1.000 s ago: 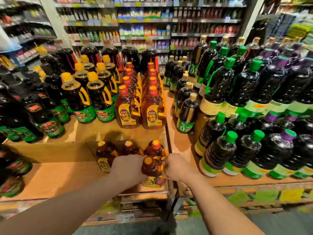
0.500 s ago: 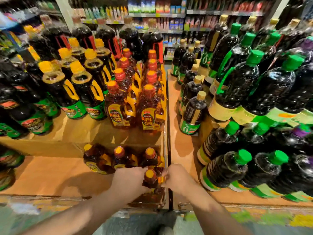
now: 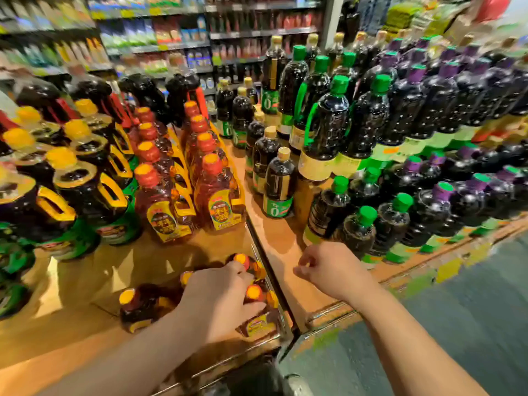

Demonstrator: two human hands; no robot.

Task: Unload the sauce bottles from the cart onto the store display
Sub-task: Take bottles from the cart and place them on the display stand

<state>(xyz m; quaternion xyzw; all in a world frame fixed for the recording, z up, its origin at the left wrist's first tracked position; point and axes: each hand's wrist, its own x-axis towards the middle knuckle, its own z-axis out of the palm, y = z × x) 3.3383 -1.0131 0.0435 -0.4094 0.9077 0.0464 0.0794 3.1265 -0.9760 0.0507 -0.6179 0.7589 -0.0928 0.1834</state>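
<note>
My left hand [image 3: 217,298] grips a small amber sauce bottle [image 3: 258,325] with an orange cap, standing at the front right corner of the lower tier of the wooden display [image 3: 71,324]. My right hand [image 3: 331,270] hovers just right of it over the neighbouring shelf board, fingers loosely curled and holding nothing. More amber bottles [image 3: 134,307] stand beside and behind the held one. On the tier above, two rows of taller amber bottles with red caps [image 3: 217,195] run back. No cart is in view.
Dark jugs with yellow caps and handles [image 3: 83,190] fill the left. Slim dark bottles with beige caps [image 3: 278,184], green-capped bottles [image 3: 328,124] and purple-capped ones [image 3: 445,110] crowd the right display. A metal rail [image 3: 268,270] divides the two displays. Grey floor [image 3: 457,310] lies at lower right.
My right hand has let go of the amber bottle and moved right, away from it. My left hand stays on the bottle. The view has swung to the right.
</note>
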